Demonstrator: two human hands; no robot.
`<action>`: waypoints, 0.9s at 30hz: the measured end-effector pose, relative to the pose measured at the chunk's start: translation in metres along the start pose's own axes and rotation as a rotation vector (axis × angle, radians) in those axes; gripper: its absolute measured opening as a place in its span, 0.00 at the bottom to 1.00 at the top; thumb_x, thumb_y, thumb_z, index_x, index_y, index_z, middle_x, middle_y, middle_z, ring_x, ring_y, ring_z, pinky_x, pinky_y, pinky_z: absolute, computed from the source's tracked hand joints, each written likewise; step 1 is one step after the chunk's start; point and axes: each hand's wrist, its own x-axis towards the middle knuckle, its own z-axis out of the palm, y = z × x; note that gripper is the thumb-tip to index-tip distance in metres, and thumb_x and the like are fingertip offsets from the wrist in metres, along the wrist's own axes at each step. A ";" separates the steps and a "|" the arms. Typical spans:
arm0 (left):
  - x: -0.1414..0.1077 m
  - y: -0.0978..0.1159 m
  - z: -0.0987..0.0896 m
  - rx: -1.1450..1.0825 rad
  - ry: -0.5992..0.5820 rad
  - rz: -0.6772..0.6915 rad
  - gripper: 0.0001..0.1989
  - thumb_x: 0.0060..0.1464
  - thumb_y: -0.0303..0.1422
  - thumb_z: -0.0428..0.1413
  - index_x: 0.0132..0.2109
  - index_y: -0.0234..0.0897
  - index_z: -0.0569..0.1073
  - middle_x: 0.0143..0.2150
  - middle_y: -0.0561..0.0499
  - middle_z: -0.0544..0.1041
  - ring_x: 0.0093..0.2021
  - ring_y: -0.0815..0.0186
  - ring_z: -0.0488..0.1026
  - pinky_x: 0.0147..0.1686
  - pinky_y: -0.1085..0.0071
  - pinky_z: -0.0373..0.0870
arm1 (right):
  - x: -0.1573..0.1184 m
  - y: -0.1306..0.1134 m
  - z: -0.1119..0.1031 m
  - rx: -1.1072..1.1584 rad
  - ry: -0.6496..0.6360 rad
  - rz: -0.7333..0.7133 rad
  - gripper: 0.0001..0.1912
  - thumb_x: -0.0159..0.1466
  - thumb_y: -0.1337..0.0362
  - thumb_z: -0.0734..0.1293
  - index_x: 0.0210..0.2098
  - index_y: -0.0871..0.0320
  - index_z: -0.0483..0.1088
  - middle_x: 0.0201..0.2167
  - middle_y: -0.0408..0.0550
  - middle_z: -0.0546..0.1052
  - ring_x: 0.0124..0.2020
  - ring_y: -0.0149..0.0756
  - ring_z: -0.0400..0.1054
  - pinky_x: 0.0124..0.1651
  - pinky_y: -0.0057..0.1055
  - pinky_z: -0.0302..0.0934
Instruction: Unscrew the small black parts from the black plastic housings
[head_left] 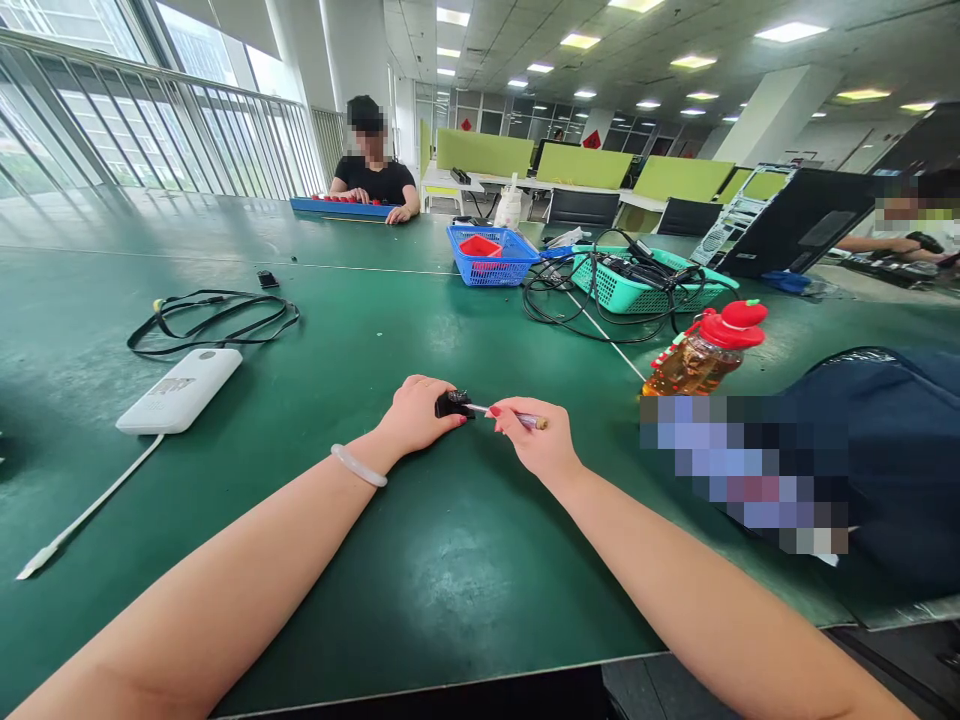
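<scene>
My left hand (415,412) rests on the green table (457,570), fingers closed around a small black part (452,403) whose kind I cannot make out. Part of it is hidden by the fingers. A pale bangle (358,467) circles the left wrist. In my right hand (541,437) is a thin screwdriver-like tool (531,421), pinched between thumb and fingers. Its metal shaft points left and its tip meets the black part or lies very close to it.
Left lie a white power bank (180,392) and a coiled black cable (214,312). Ahead stand a blue basket (491,270) and a green basket (637,297) with cables. A red-capped bottle (694,360) and dark bag (900,470) are right. A person (375,180) sits across the table.
</scene>
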 end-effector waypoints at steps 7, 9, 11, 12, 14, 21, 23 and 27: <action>0.001 0.000 0.000 0.002 -0.004 0.006 0.21 0.50 0.44 0.62 0.50 0.40 0.75 0.51 0.45 0.77 0.58 0.49 0.66 0.59 0.53 0.64 | 0.002 -0.004 -0.001 0.044 0.000 0.082 0.20 0.63 0.48 0.66 0.26 0.56 0.77 0.19 0.44 0.74 0.21 0.33 0.67 0.27 0.30 0.63; 0.001 0.000 -0.001 0.005 -0.011 0.007 0.21 0.51 0.44 0.61 0.50 0.39 0.75 0.51 0.44 0.77 0.58 0.49 0.66 0.60 0.53 0.63 | 0.002 -0.003 -0.001 0.066 0.004 0.103 0.21 0.62 0.47 0.66 0.26 0.57 0.77 0.18 0.44 0.73 0.21 0.32 0.67 0.26 0.30 0.63; 0.001 0.001 -0.001 0.008 -0.016 0.006 0.21 0.51 0.45 0.61 0.50 0.40 0.75 0.52 0.44 0.77 0.58 0.49 0.66 0.60 0.53 0.63 | 0.002 -0.001 0.000 0.101 0.017 0.134 0.21 0.61 0.46 0.67 0.26 0.57 0.77 0.18 0.44 0.74 0.21 0.32 0.67 0.26 0.30 0.64; 0.001 0.001 -0.001 0.008 -0.017 0.005 0.21 0.51 0.45 0.61 0.50 0.40 0.75 0.52 0.45 0.77 0.58 0.49 0.66 0.59 0.53 0.63 | 0.003 0.000 0.000 0.121 0.026 0.154 0.21 0.61 0.45 0.67 0.26 0.57 0.77 0.18 0.44 0.74 0.20 0.32 0.67 0.26 0.30 0.64; 0.000 0.002 -0.002 0.008 -0.016 0.006 0.21 0.52 0.46 0.60 0.49 0.40 0.75 0.51 0.45 0.77 0.58 0.50 0.66 0.59 0.53 0.64 | 0.004 0.002 0.001 0.168 0.047 0.203 0.23 0.60 0.44 0.68 0.26 0.57 0.77 0.18 0.45 0.73 0.20 0.32 0.67 0.26 0.30 0.65; 0.000 0.002 -0.003 -0.009 -0.017 0.024 0.19 0.54 0.45 0.59 0.49 0.40 0.75 0.51 0.46 0.78 0.58 0.50 0.66 0.59 0.53 0.64 | 0.014 0.007 -0.002 0.296 0.138 0.414 0.25 0.55 0.41 0.70 0.24 0.59 0.75 0.16 0.44 0.72 0.17 0.29 0.64 0.22 0.29 0.63; 0.000 0.001 -0.003 -0.021 -0.017 0.034 0.19 0.53 0.44 0.59 0.49 0.40 0.75 0.51 0.47 0.78 0.58 0.50 0.66 0.60 0.52 0.64 | 0.014 0.009 -0.003 0.312 0.135 0.430 0.25 0.55 0.42 0.70 0.26 0.59 0.76 0.17 0.43 0.72 0.18 0.29 0.64 0.23 0.28 0.63; 0.000 0.001 -0.004 -0.059 -0.007 0.065 0.17 0.53 0.43 0.60 0.47 0.41 0.76 0.50 0.48 0.79 0.56 0.50 0.67 0.59 0.52 0.64 | 0.015 0.014 -0.003 0.353 0.125 0.433 0.19 0.57 0.46 0.71 0.30 0.57 0.73 0.18 0.40 0.72 0.19 0.28 0.65 0.25 0.27 0.62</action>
